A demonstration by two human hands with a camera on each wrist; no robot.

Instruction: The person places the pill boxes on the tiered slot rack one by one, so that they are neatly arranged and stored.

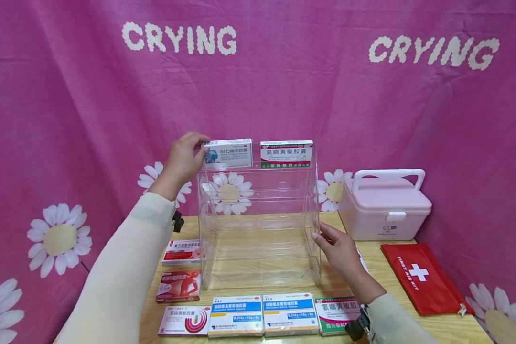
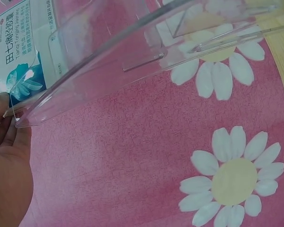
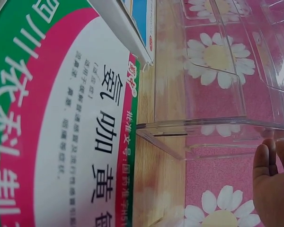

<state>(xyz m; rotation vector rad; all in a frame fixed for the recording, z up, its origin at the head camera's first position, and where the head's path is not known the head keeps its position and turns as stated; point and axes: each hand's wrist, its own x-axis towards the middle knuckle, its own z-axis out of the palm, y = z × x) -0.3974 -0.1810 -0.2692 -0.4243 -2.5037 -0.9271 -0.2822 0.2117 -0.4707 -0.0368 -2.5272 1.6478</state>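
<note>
A clear plastic tiered display rack [image 1: 258, 248] stands on the table. On its top tier are a white-and-blue medicine box [image 1: 229, 154] at the left and a white, green and red medicine box [image 1: 286, 155] at the right. My left hand [image 1: 184, 160] pinches the left end of the white-and-blue box, whose corner meets the fingers [image 2: 4, 106] in the left wrist view. Lower down, my right hand [image 1: 337, 248] holds the rack's right side panel at its edge. The right wrist view shows those fingers [image 3: 264, 161] against the clear panel, their tips partly hidden.
In front of the rack lies a row of medicine boxes, including a blue-and-white box [image 1: 235, 315] and a green-and-red box [image 1: 336, 313]. A red box [image 1: 178, 285] lies left. At right are a pink lidded case [image 1: 384, 210] and a red first aid pouch [image 1: 425, 279]. Behind hangs a pink curtain [image 1: 258, 95].
</note>
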